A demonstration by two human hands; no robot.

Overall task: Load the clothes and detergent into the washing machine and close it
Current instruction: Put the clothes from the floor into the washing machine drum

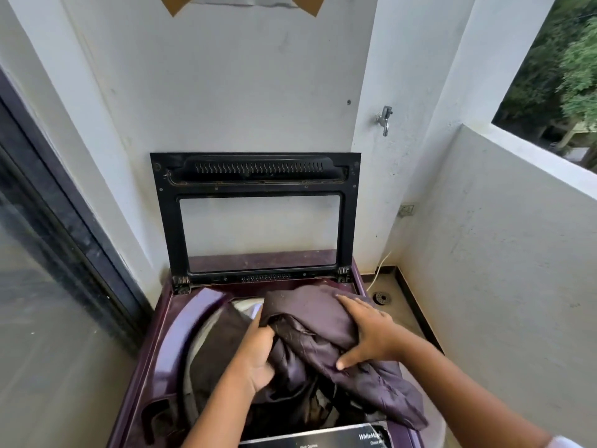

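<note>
A purple top-loading washing machine stands in a narrow corner with its black glass lid raised upright against the wall. A bundle of dark purple-brown clothes lies over the drum opening and spills across the right rim. My left hand grips a fold of the cloth at the bundle's left side. My right hand lies on top of the bundle, fingers spread and pressing on it. The machine's control panel shows at the bottom edge. No detergent is in view.
A dark sliding glass door runs along the left. A tap juts from the white wall at the right, above a cable and a floor drain. A low balcony wall closes the right side.
</note>
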